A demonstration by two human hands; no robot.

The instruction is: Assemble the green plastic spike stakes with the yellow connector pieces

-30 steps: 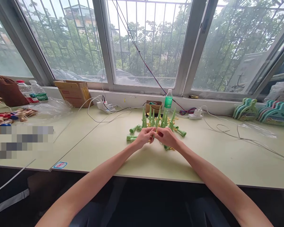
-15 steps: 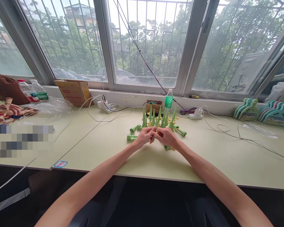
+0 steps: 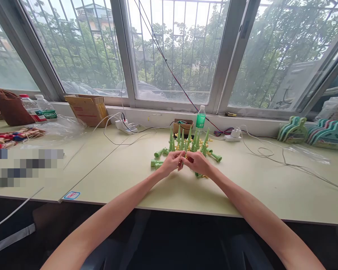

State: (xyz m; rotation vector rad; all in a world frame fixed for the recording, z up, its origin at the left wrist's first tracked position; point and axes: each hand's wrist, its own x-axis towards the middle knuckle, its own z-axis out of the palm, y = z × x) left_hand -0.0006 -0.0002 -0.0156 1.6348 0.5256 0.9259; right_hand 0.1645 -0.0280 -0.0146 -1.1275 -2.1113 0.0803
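Between left hand [image 3: 171,164], right hand [image 3: 199,163]: yellow plastic peg [image 3: 185,156].

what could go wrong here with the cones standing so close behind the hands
1. The left hand and right hand pinch a small piece right in front of the upright green cones; a stray nudge could topple them.
2. The piece might slip and get lost among the lying cones and yellow bits.

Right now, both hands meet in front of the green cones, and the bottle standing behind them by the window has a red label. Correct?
No: in the head view that bottle has a green label, not red. The left hand and right hand do meet in front of the green cones.
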